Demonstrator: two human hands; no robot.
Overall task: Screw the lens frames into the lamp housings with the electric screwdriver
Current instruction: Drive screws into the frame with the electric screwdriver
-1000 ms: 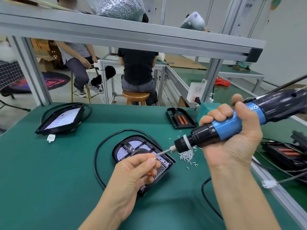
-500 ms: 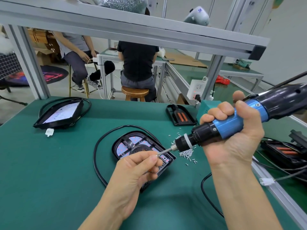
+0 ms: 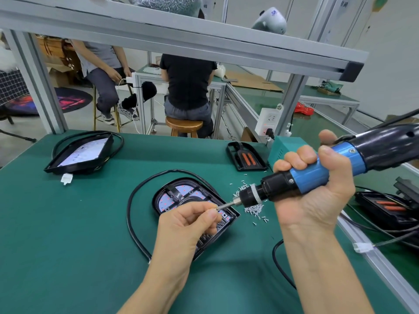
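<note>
Over the last second I see almost nothing shift: my left hand [image 3: 192,219] stays pinched at the tip of the bit [image 3: 225,205], and the electric screwdriver [image 3: 317,175] has kept the same tilt in my right hand [image 3: 317,191], so I judge that I am still seating a screw on the bit rather than driving one. The screw itself is hidden between my fingertips [image 3: 212,215], so I cannot tell whether it has caught. My left thumb and forefinger are closed narrowly around the bit's end, with the hand hovering above the near right part of the lamp housing [image 3: 179,198]. My right hand is wrapped fully round the blue barrel, palm up, with the tool lying nearly level and pointing left. The housing lies flat on the green bench mat [image 3: 68,234], ringed by its black cable [image 3: 133,211], lens frame uppermost, with the loose screw pile [image 3: 255,208] just beside its right edge. A second housing [image 3: 79,155] sits well apart at far left.
</note>
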